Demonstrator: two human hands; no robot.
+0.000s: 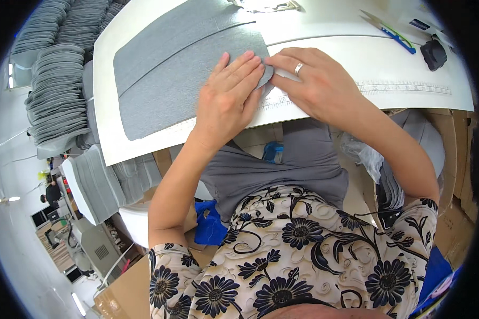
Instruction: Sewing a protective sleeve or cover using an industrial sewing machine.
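Observation:
A grey fabric panel (165, 80) with rounded corners lies on the white table, and a dark line runs across it. My left hand (226, 98) rests flat on the panel's right end, its fingers stretched out and close together. Just past that end, a small rounded grey fabric piece (266, 77) shows between my hands. My right hand (319, 87), with a ring on one finger, pinches the edge of this piece between thumb and fingertips. Whether the small piece is joined to the panel cannot be seen under my fingers.
On the white table (314, 53), a printed ruler scale (404, 87) runs along the near edge. Scissors (391, 32) and a black object (434, 55) sit far right. A metal part (271, 6) lies at the back. Stacks of grey pieces (58, 95) stand at the left.

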